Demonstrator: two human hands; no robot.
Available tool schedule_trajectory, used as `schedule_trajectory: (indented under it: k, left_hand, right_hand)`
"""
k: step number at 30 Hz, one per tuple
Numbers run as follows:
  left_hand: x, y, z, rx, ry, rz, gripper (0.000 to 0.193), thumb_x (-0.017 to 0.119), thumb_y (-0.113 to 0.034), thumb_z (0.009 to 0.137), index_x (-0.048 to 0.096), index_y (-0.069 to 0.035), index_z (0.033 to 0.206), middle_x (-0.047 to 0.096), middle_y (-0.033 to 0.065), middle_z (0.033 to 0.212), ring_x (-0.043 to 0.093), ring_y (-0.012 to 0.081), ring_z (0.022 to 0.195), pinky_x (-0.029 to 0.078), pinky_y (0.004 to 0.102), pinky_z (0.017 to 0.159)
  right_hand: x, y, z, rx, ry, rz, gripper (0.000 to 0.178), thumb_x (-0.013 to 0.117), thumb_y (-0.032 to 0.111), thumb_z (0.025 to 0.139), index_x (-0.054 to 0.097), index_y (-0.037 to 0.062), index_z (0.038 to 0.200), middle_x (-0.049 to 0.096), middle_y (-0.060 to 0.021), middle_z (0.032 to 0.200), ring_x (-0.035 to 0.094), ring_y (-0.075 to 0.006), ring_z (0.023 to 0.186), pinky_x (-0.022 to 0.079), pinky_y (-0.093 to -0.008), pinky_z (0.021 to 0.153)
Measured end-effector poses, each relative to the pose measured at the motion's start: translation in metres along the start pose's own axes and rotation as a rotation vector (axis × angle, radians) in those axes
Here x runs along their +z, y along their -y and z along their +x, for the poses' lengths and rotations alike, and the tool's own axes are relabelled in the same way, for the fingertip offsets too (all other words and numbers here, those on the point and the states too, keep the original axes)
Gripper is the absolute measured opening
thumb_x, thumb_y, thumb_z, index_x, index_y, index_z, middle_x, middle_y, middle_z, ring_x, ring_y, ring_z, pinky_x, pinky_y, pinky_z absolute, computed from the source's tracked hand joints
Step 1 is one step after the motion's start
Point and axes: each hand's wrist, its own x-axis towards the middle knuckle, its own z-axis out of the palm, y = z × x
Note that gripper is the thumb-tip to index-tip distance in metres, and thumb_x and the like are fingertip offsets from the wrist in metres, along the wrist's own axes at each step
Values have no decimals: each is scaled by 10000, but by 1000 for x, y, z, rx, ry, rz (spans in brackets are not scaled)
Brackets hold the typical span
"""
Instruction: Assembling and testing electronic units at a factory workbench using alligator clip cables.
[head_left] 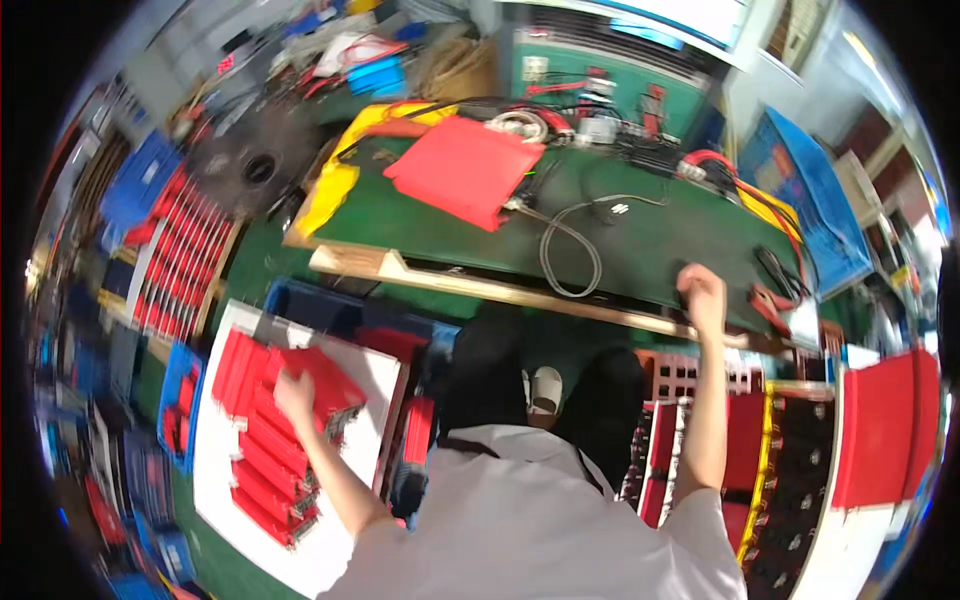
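At the left, my left hand is closed on the near edge of a flat red piece, which lies tilted over other red pieces with small metal parts at their ends. They rest in overlapping rows on a white board. My right hand is curled at the near right edge of the green worktable. Something dark shows beside its fingers, too blurred to name. Nearby on the tabletop are a grey looped cable and red-handled pliers.
A large red sheet-like piece lies on the table before a green panel. A blue crate stands at the right end. Red pieces fill a rack at the left. More red pieces lie at the right.
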Motion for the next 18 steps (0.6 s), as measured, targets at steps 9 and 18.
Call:
schedule_trajectory:
  k: [9,18]
  left_hand:
    - [-162,-157,-23,146,437,-1024,234,675,31,935,516,-83,809,551,-53,789,430,44,714,351,225,669]
    - [-154,-406,-80,316,1170,-1460,130,727,9,856,665,-10,969,686,-3,931,619,70,848,456,219,787]
  right_hand:
    - [49,88,-70,135,603,196,290,522,-64,961,636,12,1217,668,-47,969,632,-121,827,537,-280,731]
    - [45,112,-121,-35,511,277,190,720,182,1002,748,5,1065,739,-19,878,640,-84,727,515,-272,668]
